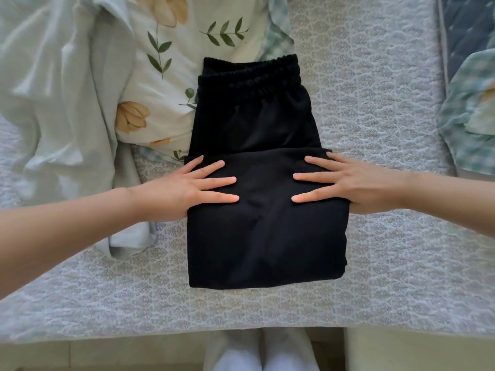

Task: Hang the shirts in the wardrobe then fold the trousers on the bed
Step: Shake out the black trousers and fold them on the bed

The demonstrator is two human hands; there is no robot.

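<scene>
Black trousers [262, 231] lie on the bed [375, 250] in the middle of the view, their elastic waistband at the far end. The leg part is folded up over the upper part, making a doubled layer nearest me. My left hand [184, 190] lies flat with spread fingers on the left edge of that folded layer. My right hand [345, 180] lies flat the same way on the right edge. Neither hand grips the cloth.
A pale green garment [61, 108] lies crumpled on the left of the bed, beside a floral pillow [166, 76]. Another floral cushion [471, 116] sits at the right edge. The bed's front edge runs along the bottom, with my white-socked feet [262, 357] below it.
</scene>
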